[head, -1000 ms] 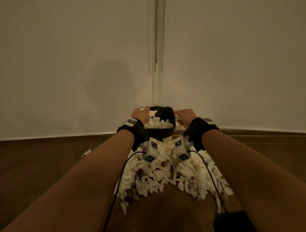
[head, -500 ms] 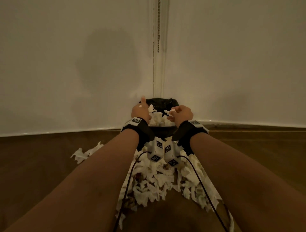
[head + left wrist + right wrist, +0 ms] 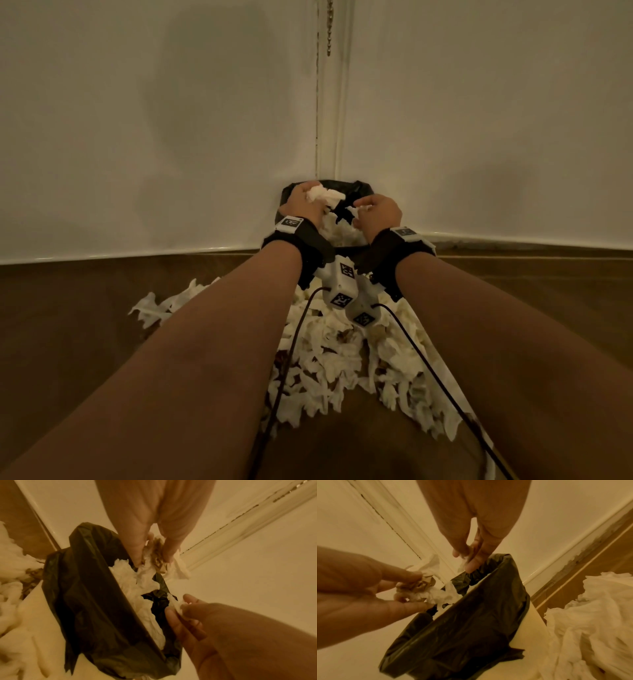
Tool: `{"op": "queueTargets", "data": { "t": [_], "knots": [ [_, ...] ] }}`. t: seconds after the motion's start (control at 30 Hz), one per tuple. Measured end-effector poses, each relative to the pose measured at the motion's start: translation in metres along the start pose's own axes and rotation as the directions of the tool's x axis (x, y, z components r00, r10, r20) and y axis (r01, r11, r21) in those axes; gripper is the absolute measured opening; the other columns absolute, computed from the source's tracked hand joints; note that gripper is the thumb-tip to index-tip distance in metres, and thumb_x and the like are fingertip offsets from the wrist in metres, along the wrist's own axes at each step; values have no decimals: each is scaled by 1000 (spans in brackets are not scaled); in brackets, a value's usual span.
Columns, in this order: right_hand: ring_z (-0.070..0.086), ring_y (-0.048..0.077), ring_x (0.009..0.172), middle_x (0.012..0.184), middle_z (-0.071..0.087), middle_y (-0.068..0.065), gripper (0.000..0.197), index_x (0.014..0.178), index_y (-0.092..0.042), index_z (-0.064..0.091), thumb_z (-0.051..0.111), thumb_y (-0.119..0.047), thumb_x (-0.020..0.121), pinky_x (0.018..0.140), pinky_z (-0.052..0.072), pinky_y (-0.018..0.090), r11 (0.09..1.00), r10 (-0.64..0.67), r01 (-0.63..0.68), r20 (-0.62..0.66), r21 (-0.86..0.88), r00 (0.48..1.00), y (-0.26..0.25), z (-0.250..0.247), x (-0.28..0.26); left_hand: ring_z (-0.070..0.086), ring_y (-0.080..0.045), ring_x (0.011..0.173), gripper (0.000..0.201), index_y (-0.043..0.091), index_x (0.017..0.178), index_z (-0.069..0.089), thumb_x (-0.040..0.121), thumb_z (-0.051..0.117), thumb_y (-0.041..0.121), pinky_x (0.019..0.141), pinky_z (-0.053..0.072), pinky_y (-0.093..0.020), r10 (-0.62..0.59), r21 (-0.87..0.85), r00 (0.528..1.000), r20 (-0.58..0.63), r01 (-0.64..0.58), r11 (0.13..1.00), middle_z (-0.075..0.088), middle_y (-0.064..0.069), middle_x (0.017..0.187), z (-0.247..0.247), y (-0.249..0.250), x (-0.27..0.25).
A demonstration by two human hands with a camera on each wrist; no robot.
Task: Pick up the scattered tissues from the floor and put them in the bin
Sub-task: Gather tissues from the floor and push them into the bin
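Note:
A small bin (image 3: 356, 190) lined with a black bag (image 3: 89, 601) (image 3: 471, 622) stands in the room's corner, with white tissues (image 3: 135, 582) piled inside. My left hand (image 3: 301, 205) (image 3: 154, 555) is over its far left rim and pinches a crumpled, brown-stained tissue (image 3: 323, 196) (image 3: 158, 555) (image 3: 423, 588). Over the right rim, my right hand (image 3: 375, 214) (image 3: 469, 557) pinches a small white tissue scrap (image 3: 358, 209) (image 3: 464, 562) (image 3: 175, 604). A large heap of white tissues (image 3: 342, 356) lies on the floor in front of the bin, under my forearms.
White walls meet at a corner strip (image 3: 337, 102) behind the bin, with a bead chain (image 3: 330, 27) hanging there. The floor (image 3: 85, 308) is dark wood. More loose tissues (image 3: 154, 305) lie at the left of the heap. Cables (image 3: 291, 359) trail from my wrist cameras.
Both hands have lifted a little over the bin's opening. The left hand now holds a crumpled tissue up in view, and the right hand pinches a scrap.

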State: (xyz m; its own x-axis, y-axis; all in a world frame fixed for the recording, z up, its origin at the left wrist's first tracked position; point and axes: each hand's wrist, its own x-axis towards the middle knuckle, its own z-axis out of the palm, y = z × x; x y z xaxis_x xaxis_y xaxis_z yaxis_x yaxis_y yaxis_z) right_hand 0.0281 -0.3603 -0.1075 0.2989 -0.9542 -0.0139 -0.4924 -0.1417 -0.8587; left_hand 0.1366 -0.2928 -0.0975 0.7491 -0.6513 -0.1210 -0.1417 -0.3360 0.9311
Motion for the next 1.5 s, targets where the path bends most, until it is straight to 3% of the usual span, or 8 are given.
{"op": "queueTargets", "data": {
  "t": [0.13, 0.47, 0.63, 0.77, 0.9, 1.0, 1.2, 1.5],
  "knots": [
    [63, 28, 104, 115, 65, 14, 31, 109, -9, 69, 46, 0, 90, 95, 50, 34, 1000, 1, 1, 81, -27, 997, 1, 4, 2, 57, -28, 109, 39, 11, 117, 53, 81, 67, 12, 96, 47, -39, 66, -29, 998, 8, -66, 997, 59, -12, 120, -1, -1, 0],
    [45, 31, 127, 137, 49, 17, 43, 135, -6, 48, 48, -10, 93, 108, 35, 34, 974, -27, 99, 328, -203, 944, 3, -1, 2, 51, -28, 119, 48, 13, 136, 39, 91, 57, 18, 103, 40, -36, 58, 67, 998, 35, -61, 996, 51, -14, 132, 2, -7, 3],
    [46, 29, 127, 139, 49, 14, 46, 136, -9, 48, 48, -5, 90, 107, 37, 31, 972, -7, 55, 205, -229, 979, 0, -16, 7, 54, -27, 114, 39, 10, 133, 43, 94, 48, 11, 88, 41, -22, 61, -20, 998, -30, -62, 998, 54, -14, 127, -10, 0, 1],
    [54, 28, 116, 130, 54, 12, 37, 123, -13, 59, 49, -5, 89, 100, 45, 30, 987, -32, 36, 27, -155, 999, -10, -35, -8, 60, -28, 98, 32, 14, 127, 47, 96, 40, 9, 89, 51, -36, 74, -62, 995, -66, -78, 995, 60, -15, 116, -25, 11, -14],
    [55, 26, 115, 127, 58, 11, 34, 120, -12, 61, 45, -7, 91, 97, 44, 29, 986, -51, 54, 27, -159, 998, -5, -51, -44, 57, -11, 61, 32, 17, 116, 55, 97, 30, 8, 56, 49, -25, 80, -66, 992, -98, -87, 994, 61, -2, 73, -37, 1, -52],
    [60, 27, 108, 116, 65, 12, 28, 110, -9, 66, 44, -10, 93, 96, 47, 32, 985, -54, 63, 59, -159, 997, 3, -54, -75, 56, -10, 60, 35, 16, 107, 61, 94, 30, 6, 51, 43, -21, 58, 53, 998, -25, -57, 997, 62, -3, 74, -45, -19, -86],
    [65, 19, 78, 90, 73, 7, 34, 72, -15, 65, 50, -36, 95, 80, 54, 33, 979, 39, 9, 229, -204, 973, 30, -47, -130, 61, -17, 74, 28, 12, 91, 63, 94, 37, 3, 71, 54, -31, -30, 282, 985, 171, -20, 959, 67, -12, 96, -61, -73, -139],
    [62, 30, 104, 112, 66, 16, 30, 111, -1, 65, 48, -21, 95, 91, 51, 37, 900, 273, -105, 361, -422, 892, 94, -14, -198, 55, -22, 112, 31, 23, 109, 66, 93, 45, 6, 91, 48, -30, -128, 732, 944, 303, -144, 666, 58, -5, 125, -43, -168, -205]
  ]
}}
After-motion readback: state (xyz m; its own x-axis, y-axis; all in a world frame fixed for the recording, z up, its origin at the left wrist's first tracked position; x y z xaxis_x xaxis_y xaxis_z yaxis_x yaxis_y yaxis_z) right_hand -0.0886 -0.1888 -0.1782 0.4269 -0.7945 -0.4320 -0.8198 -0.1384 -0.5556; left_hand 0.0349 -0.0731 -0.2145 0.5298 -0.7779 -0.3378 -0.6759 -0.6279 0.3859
